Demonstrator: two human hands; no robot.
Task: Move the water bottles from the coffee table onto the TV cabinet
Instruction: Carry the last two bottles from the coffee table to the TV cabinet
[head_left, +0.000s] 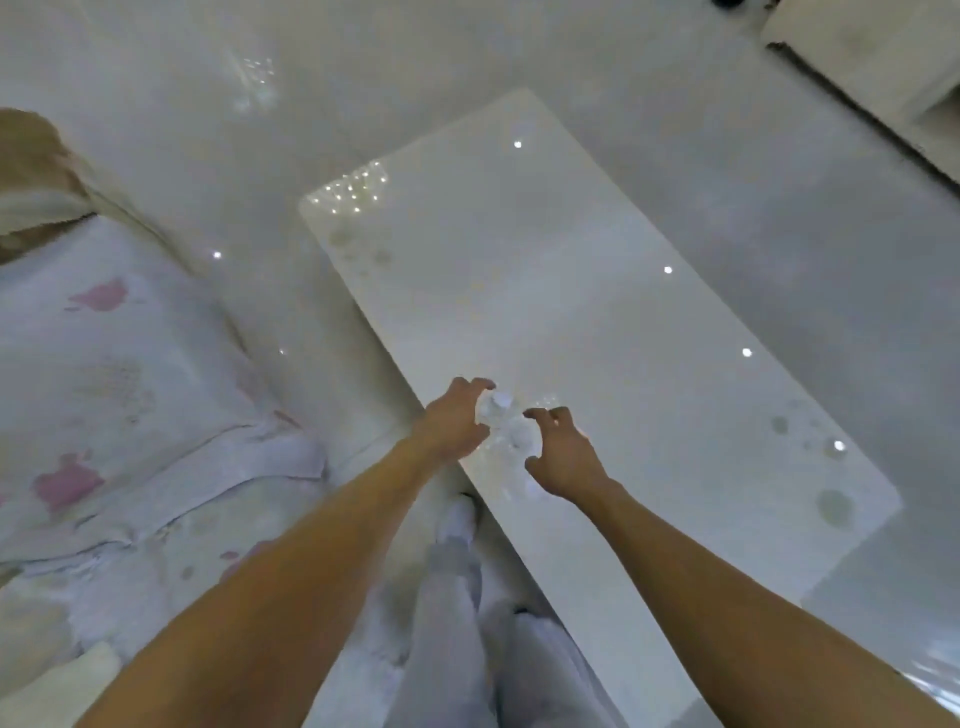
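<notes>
While both bare arms reach forward over the white coffee table (597, 291), the left hand (453, 422) and the right hand (563, 456) sit on either side of clear water bottles (503, 423) that stand close to the table's left edge, toward its near end. The left hand is spread, fingers curled like a claw beside a white-capped bottle; whether it touches the bottle cannot be told from the blur. The right hand is likewise spread, thumb and fingers apart, hovering just beside the bottles on their right. How many bottles stand there is unclear. A sofa (104, 395) with a pale flowered cover lies well off the table's left edge, and the person's light trouser legs (457, 623) show between them, above the glossy floor (779, 218).
</notes>
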